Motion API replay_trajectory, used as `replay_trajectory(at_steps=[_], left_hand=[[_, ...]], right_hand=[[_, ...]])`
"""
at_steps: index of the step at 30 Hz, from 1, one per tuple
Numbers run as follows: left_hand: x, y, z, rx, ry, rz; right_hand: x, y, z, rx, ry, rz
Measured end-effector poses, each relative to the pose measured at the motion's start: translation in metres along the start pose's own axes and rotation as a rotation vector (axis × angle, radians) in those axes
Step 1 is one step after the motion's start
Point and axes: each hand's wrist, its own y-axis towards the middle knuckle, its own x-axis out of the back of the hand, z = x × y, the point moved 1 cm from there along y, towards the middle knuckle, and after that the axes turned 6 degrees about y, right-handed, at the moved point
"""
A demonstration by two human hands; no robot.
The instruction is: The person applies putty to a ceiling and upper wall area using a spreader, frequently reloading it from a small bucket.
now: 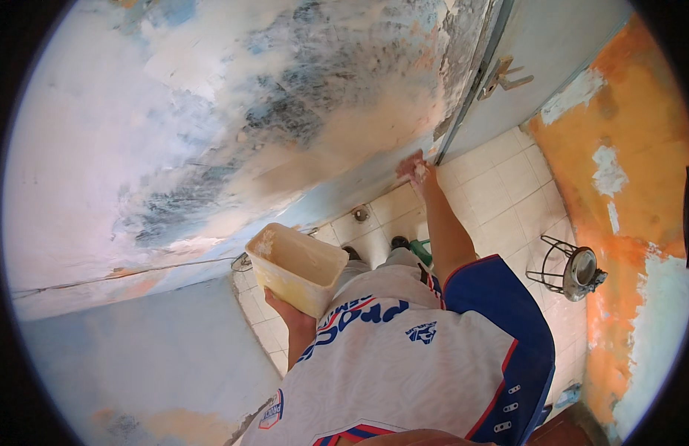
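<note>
Head view, tub: the pale rectangular tub (294,282) is held in front of the shirt, tilted, its open top shown; whitish residue is seen inside.
Left hand: the left hand (287,308) is clamped on the tub, set against its underside and near side.
Right hand: the right hand (417,169) is held well apart from the tub, up and to its right, near the wall; it is smeared with whitish stuff. Whether anything is gripped, or the wall touched, cannot be told.
Wall: the patchy wall (300,97) is seen beyond the tub, blotched white, dark and peach.
Door: the grey door (541,59) is seen beyond the tub, far to its right.
Stand: a dark metal-framed stand (554,276) is placed well right of the tub.
</note>
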Motion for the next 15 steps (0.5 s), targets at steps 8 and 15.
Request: replay_trajectory(at_steps=[8,15], left_hand=[[0.019,0.002,0.003,0.105,-0.102,0.025],[-0.003,0.019,0.011,0.076,-0.091,0.073]], right_hand=[[-0.199,0.032,0.166,0.148,0.026,-0.035],[-0.28,-0.033,0.286,0.341,0.066,-0.052]])
